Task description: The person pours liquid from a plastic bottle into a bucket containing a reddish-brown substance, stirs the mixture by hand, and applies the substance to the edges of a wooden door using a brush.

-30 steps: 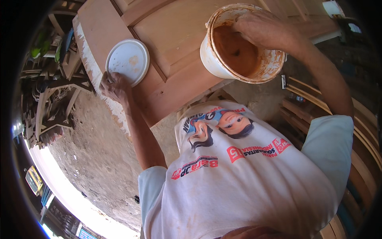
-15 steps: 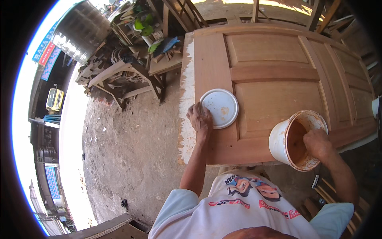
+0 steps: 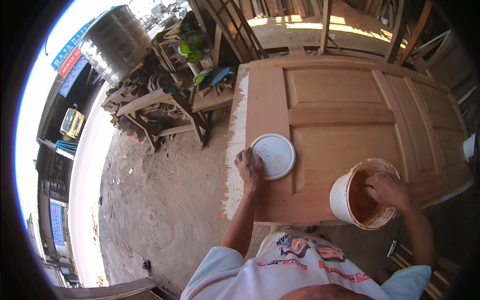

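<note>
A wooden panel door [image 3: 340, 140] lies flat in front of me, over a board with a patchy white edge [image 3: 234, 185]. My left hand [image 3: 250, 167] has its fingers curled on the near left rim of a round white lid [image 3: 274, 155] resting on the door. My right hand [image 3: 387, 190] reaches into a white bucket [image 3: 340, 200] of reddish-brown liquid at the door's near edge; its fingertips and anything they hold are hidden inside.
A trestle [image 3: 145, 100] with stacked scrap wood, a potted plant [image 3: 190, 50] and a large metal drum [image 3: 115, 45] stand at upper left. Timber frames [image 3: 325, 27] rise behind the door. A truck [image 3: 71, 122] is by the road at left. Planks lie at lower right.
The view has swung up, bringing the whole door and yard in. My left hand stays on the lid; my right hand has shifted slightly inside the bucket.
</note>
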`<control>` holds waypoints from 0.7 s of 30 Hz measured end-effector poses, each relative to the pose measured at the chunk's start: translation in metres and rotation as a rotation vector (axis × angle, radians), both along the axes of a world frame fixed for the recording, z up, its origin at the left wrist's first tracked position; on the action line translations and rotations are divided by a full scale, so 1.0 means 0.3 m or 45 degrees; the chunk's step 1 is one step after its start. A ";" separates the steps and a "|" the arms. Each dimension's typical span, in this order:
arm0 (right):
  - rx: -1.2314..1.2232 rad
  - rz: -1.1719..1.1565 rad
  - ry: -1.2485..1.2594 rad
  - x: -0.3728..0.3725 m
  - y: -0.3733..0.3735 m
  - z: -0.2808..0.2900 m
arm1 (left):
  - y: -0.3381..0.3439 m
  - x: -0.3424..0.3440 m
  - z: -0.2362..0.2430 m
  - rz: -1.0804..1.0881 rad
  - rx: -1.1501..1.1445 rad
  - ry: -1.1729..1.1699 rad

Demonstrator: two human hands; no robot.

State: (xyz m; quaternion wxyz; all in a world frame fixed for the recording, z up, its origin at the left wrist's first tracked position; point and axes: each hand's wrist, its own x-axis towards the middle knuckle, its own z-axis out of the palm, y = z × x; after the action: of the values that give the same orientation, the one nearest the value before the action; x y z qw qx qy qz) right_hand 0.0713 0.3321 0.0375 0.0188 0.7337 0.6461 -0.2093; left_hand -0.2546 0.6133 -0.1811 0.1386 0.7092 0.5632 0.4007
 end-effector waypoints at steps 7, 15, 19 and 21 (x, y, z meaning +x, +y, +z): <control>-0.357 0.203 0.056 -0.068 0.013 0.129 | 0.013 -0.097 -0.085 0.042 0.001 0.111; -0.139 0.116 -0.299 -0.076 -0.017 -0.046 | 0.011 -0.048 -0.083 0.011 -0.021 0.103; 0.198 0.141 -0.418 -0.049 -0.013 -0.060 | 0.011 -0.060 -0.084 0.027 -0.036 0.130; 0.239 0.240 -0.356 -0.065 -0.024 -0.084 | 0.014 -0.054 -0.098 0.079 0.076 0.065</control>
State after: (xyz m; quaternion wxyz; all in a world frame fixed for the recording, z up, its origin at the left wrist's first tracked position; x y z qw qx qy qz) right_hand 0.0517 0.3249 0.0124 0.0592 0.6904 0.7198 -0.0414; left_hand -0.2709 0.6175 -0.2104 0.0905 0.7052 0.5763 0.4031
